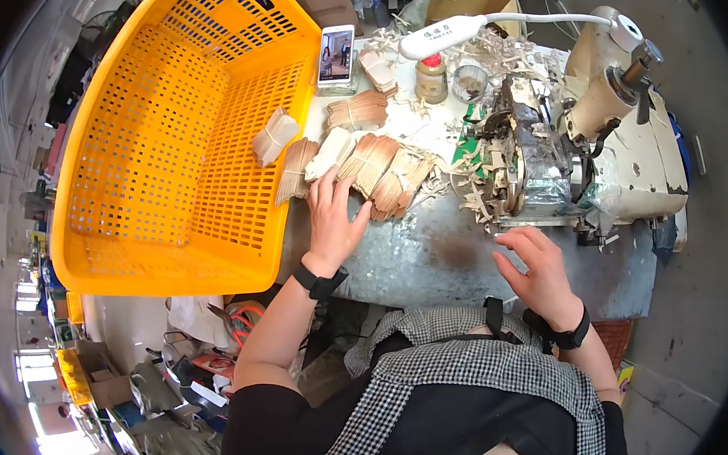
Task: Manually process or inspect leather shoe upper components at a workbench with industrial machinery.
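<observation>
My left hand lies at the near edge of a row of banded bundles, its fingers apart and their tips touching or just over a cream bundle and a tan bundle. These look like stacks of thin flat cut pieces; their material I cannot tell. Another tan bundle ends the row on the right, and a brown bundle ends it on the left. My right hand hovers by the table's near side, below the machine, with thumb and fingers apart and nothing visible in them.
A big yellow perforated crate stands left, a pale bundle at its right wall. Behind the row are a brown bundle, a propped phone, a red-topped jar and a glass. Scraps surround the machine; a white lamp hangs above.
</observation>
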`<state>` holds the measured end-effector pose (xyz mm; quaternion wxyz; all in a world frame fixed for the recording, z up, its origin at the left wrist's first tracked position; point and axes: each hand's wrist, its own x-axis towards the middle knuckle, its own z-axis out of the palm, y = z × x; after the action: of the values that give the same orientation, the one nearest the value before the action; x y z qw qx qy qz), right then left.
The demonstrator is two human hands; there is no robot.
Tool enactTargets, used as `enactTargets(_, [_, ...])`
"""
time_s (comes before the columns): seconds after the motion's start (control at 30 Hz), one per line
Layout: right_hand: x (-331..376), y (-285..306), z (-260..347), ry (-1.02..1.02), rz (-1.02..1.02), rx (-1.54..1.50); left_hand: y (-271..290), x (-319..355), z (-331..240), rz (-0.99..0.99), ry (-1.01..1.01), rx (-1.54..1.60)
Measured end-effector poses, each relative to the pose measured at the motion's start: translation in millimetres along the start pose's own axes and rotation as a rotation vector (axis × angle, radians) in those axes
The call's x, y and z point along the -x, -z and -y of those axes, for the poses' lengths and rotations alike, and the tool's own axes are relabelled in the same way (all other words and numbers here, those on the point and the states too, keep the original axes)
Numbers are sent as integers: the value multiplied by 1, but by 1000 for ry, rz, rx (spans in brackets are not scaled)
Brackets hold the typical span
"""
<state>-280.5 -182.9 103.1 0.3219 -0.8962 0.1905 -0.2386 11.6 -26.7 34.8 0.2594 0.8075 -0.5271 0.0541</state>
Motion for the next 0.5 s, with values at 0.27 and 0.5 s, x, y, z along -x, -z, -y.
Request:
enactTargets(0.27, [31, 7, -12, -171, -16, -25, -24, -14, -22, 212, -70, -54])
enactTargets(0.5, [42, 2, -11, -200, -49, -25, -32, -17, -39, 216, -105, -62])
